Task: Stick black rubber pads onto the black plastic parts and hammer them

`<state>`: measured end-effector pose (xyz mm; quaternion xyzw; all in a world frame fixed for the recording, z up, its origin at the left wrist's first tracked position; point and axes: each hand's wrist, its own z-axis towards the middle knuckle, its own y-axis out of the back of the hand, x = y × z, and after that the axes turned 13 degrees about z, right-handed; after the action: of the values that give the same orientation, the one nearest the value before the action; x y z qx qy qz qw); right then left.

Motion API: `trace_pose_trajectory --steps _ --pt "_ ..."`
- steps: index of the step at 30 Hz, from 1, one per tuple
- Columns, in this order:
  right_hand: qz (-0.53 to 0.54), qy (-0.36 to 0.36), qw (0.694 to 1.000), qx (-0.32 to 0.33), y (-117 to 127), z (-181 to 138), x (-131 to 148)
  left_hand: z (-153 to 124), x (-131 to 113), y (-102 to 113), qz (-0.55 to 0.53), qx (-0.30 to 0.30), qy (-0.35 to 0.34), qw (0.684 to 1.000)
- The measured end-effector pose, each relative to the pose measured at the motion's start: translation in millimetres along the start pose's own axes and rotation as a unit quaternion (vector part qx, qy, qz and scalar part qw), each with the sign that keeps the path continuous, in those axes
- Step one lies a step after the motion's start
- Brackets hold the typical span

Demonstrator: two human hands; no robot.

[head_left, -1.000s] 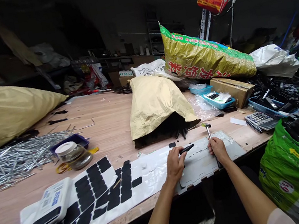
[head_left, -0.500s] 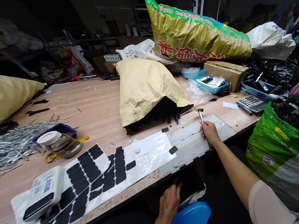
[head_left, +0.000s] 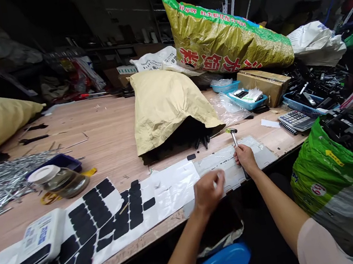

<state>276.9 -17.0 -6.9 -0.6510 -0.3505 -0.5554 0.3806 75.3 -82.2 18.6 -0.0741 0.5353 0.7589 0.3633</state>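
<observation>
My right hand (head_left: 246, 159) is wrapped round the handle of a small hammer (head_left: 234, 138), its head upward, over a grey plate (head_left: 260, 154) at the table's front edge. My left hand (head_left: 208, 193), a little blurred, is raised over the plate's left part with its fingers curled together. What they hold, if anything, I cannot make out. Left of it lies a white sheet (head_left: 174, 181) with rows of black rounded pads (head_left: 136, 205). One loose black pad (head_left: 191, 157) rests near the plate's back edge.
A kraft paper sack (head_left: 169, 106) lies open behind the plate, black parts (head_left: 205, 141) at its mouth. At left are a jar (head_left: 58, 181), metal rods (head_left: 0, 182) and a white device (head_left: 38, 243). A calculator (head_left: 297, 119) and a green bag (head_left: 320, 171) are at right.
My left hand has risen from below the table edge to above the plate. The black pad at the plate's left end is no longer visible. My right hand still grips the hammer.
</observation>
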Motion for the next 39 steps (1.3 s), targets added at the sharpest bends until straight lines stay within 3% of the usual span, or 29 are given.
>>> trace_pose_trajectory --steps 2,4,6,9,15,19,22,28,31,35,39 --pt "0.006 -0.008 1.0 -0.003 -1 1 0 53 16 -6 0.053 -0.06 0.117 0.99" --pt "0.009 -0.014 1.0 -0.006 -1 2 0 96 36 -16 0.108 -0.071 0.209 0.969" --pt "0.01 -0.016 1.0 -0.01 -1 3 -1 122 55 -26 0.141 -0.042 0.254 0.956" --pt "0.013 -0.009 1.0 -0.008 -2 4 -2 136 72 -37 0.16 0.024 0.267 0.95" --pt "0.017 -0.008 1.0 -0.004 -2 3 0 110 77 -19 0.163 0.043 0.263 0.95" --pt "0.018 -0.021 1.0 -0.004 -1 2 2 77 72 -5 0.096 0.069 0.187 0.975" --pt "0.024 -0.02 1.0 -0.001 -2 2 4 59 69 -9 0.078 0.107 0.133 0.982" --pt "0.025 0.014 1.0 0.007 2 -17 7 52 71 -23 0.103 0.09 0.109 0.985" --pt "-0.056 0.063 0.995 0.051 11 -39 8 54 72 -23 0.098 0.095 0.116 0.984" --pt "-0.222 0.157 0.955 0.12 18 -63 8 55 69 -21 0.091 0.099 0.127 0.983" --pt "-0.297 0.213 0.923 0.121 12 -68 9 56 64 -17 0.084 0.103 0.147 0.98"
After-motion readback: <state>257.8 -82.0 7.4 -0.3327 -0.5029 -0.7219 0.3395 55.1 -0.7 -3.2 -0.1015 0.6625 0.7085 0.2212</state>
